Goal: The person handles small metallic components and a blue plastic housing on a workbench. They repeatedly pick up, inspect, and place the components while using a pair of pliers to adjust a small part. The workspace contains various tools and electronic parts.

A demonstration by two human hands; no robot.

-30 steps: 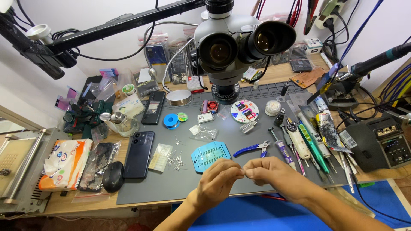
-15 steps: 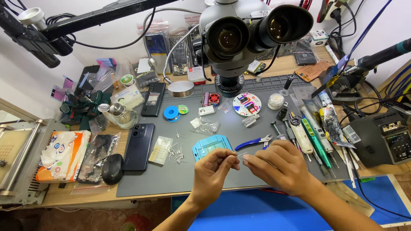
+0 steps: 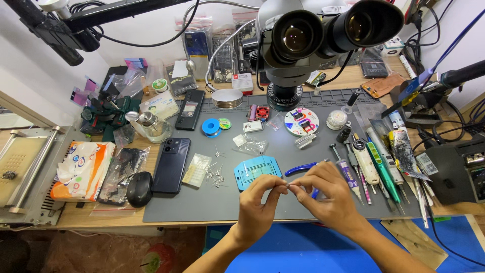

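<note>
Tiny metal part point(image 3: 288, 186), too small to tell its kind, sits pinched between both hands above the front edge of the grey work mat point(image 3: 202, 202). Left hand point(image 3: 256, 201) grips it with thumb and fingertips pressed together; right hand point(image 3: 326, 194) meets it from the other side, its fingertips closed on the same piece. Just behind the hands lie a blue frame-shaped jig point(image 3: 257, 171) and blue-handled pliers point(image 3: 302, 168). Near the mat's left edge a dark phone point(image 3: 172, 165) lies face down, with a black mouse point(image 3: 139, 188) just beside it on the desk. A microscope point(image 3: 313, 35) hangs over the mat's back edge. Pens and tubes point(image 3: 376, 164) lie in a row toward the right edge.
</note>
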